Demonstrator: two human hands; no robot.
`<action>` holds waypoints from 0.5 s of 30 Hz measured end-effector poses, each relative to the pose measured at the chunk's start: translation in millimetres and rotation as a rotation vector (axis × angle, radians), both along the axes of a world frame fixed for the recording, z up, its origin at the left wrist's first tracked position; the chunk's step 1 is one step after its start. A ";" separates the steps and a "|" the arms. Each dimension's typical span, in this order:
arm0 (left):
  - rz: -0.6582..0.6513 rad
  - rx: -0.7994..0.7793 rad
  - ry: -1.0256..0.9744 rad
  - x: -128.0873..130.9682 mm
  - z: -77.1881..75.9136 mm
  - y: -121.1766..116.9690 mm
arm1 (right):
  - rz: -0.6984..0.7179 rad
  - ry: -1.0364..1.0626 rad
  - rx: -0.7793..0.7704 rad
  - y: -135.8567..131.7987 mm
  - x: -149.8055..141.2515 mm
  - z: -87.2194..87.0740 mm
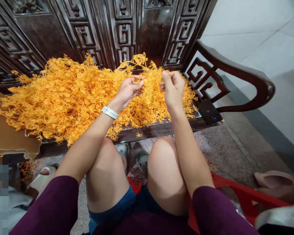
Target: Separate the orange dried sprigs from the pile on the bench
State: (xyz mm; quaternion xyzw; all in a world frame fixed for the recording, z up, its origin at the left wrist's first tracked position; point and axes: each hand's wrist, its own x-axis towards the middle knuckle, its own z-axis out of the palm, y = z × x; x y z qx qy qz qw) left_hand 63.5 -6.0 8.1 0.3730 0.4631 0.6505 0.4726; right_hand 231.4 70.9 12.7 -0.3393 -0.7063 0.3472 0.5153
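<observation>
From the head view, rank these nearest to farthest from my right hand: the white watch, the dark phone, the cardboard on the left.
Measured from the right hand:
1. Dark phone: just to its right, by the wooden armrest.
2. White watch: to its left, on the other wrist.
3. Cardboard: far left, past the orange pile.

Only one brand mark can be made out for you, and no readable words or numbers. It is a small, faint apple-shaped logo on the back of the dark phone (210, 115), which lies back up near the foot of the curved wooden armrest (256, 78) on your right. Your purple right sleeve (217, 207) bears a white printed mark (244, 216), curved and only partly in view, too blurred and too slanted for you to read as letters.
</observation>
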 end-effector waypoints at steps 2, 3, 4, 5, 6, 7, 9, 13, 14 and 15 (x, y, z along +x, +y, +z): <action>0.042 0.012 0.021 2.8 3.9 -1.3 | 0.161 0.051 -0.088 -1.8 -4.2 -4.2; 0.069 0.017 0.034 4.8 5.0 -1.0 | 0.219 0.054 -0.111 -2.9 -6.3 -5.9; 0.098 0.023 0.045 6.6 5.5 0.0 | 0.264 0.051 -0.119 -3.9 -8.1 -7.6; 0.127 0.032 0.057 8.0 5.1 1.5 | 0.298 0.044 -0.116 -4.4 -9.7 -9.2; 0.158 0.046 0.069 8.5 4.0 3.5 | 0.324 0.037 -0.109 -4.4 -10.9 -10.8; 0.188 0.062 0.081 8.1 2.2 5.8 | 0.337 0.032 -0.099 -3.8 -11.6 -12.2; 0.247 0.088 0.113 4.6 -3.0 10.6 | 0.334 0.035 -0.075 -1.8 -11.8 -14.4; 0.344 0.101 0.154 -5.7 -12.8 17.3 | 0.357 0.050 -0.007 -1.5 -9.5 -13.9; 0.358 0.096 0.153 -7.2 -13.9 17.9 | 0.389 0.030 0.003 -3.1 -9.0 -13.1; 0.367 0.089 0.147 -8.0 -14.2 18.1 | 0.423 0.000 0.006 -5.1 -8.7 -12.3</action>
